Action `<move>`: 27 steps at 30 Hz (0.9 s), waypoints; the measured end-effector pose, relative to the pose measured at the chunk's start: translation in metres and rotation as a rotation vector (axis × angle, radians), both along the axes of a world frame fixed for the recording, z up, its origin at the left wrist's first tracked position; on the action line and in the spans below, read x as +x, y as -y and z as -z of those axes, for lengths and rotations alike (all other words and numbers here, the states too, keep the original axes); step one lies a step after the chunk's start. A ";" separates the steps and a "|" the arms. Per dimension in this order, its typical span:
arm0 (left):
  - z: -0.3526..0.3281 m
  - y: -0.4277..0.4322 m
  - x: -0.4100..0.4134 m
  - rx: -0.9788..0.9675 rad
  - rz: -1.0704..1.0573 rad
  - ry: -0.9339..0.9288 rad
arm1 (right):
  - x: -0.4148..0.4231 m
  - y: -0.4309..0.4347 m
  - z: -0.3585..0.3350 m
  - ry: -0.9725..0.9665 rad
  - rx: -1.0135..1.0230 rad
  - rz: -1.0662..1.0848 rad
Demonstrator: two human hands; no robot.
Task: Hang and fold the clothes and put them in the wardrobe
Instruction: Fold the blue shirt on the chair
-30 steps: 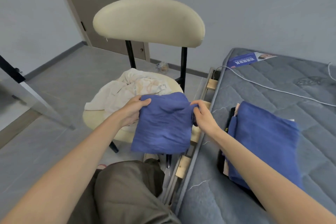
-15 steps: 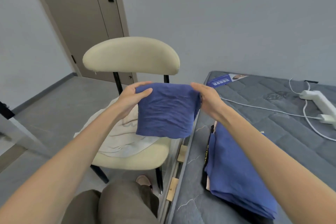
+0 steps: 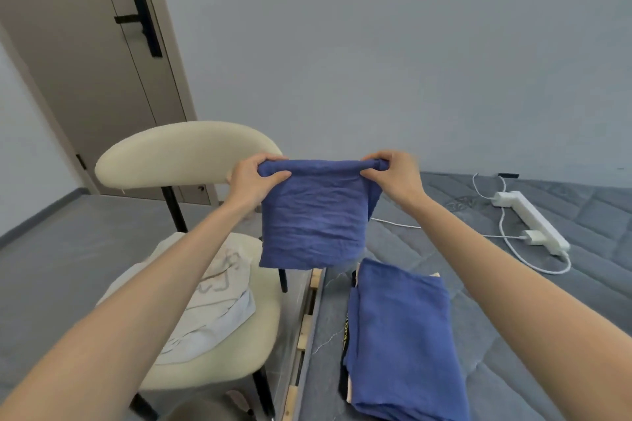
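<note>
A folded blue garment (image 3: 313, 215) hangs in the air in front of me, above the gap between chair and bed. My left hand (image 3: 254, 179) grips its upper left corner and my right hand (image 3: 393, 174) grips its upper right corner, fingers curled over the top edge. A second folded blue garment (image 3: 400, 338) lies on the grey mattress (image 3: 513, 301), on top of other folded clothes whose black and beige edges show at its left side. A pale crumpled garment (image 3: 208, 308) lies on the seat of the cream chair (image 3: 184, 154).
A white power strip (image 3: 528, 219) with cables lies on the mattress at the right. A grey door (image 3: 85, 61) with a black handle stands behind the chair. Wooden bed slats (image 3: 307, 325) show between chair and mattress. Grey floor spreads to the left.
Both hands have lifted the blue garment higher and a little to the right, and now grip its top corners. The view has tilted upward, showing more of the door and wall.
</note>
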State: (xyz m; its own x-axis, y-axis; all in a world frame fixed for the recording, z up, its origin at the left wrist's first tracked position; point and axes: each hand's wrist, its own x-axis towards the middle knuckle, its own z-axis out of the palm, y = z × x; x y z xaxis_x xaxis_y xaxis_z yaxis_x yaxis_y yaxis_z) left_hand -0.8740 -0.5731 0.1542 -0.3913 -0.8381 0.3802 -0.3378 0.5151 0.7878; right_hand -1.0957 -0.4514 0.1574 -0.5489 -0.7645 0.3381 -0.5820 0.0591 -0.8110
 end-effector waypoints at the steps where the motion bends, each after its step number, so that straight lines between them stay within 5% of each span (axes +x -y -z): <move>1: -0.004 -0.002 -0.010 0.024 0.053 -0.045 | -0.007 -0.004 -0.003 -0.001 -0.024 0.023; 12: 0.001 -0.068 -0.079 0.256 0.355 -0.223 | -0.054 -0.109 -0.003 0.206 -0.176 0.130; 21: 0.104 -0.128 -0.038 0.693 0.624 0.056 | -0.041 -0.202 0.099 0.541 0.338 -0.190; 27: 0.137 -0.132 -0.020 0.936 0.730 0.123 | -0.035 -0.219 0.145 0.881 0.461 -0.264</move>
